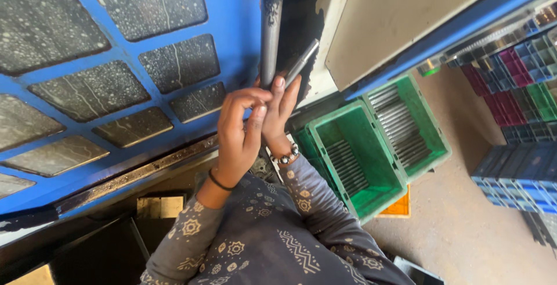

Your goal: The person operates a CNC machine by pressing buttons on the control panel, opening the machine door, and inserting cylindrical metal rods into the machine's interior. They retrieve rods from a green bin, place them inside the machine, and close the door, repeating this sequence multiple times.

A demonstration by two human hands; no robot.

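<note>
So both hands are up at the edge of this big blue machine door [238,12], the one with the grid of dark, speckled window panes [180,62]. The left hand [239,137] has its fingers curled loosely, index and thumb reaching up toward the bottom end of a dark vertical metal bar [270,24] that runs along the door edge; can't really tell if it's pinching anything or just touching there. The right hand [281,108] sits just behind it with fingers stretched fairly straight, and a short shiny metal rod [303,60] is held between the fingertips and thumb, tilted up and to the right, its lower end right at the fingertips and just beside that dark bar. There's a thin black band on the left wrist and a beaded bracelet [287,157] on the right one, plus grey patterned sleeves [278,238]. Down on the floor to the right are two green plastic crates [348,195], both with rows of similar metal rods lying in them, and stacks of blue, pink and green bins [519,88] further right.
</note>
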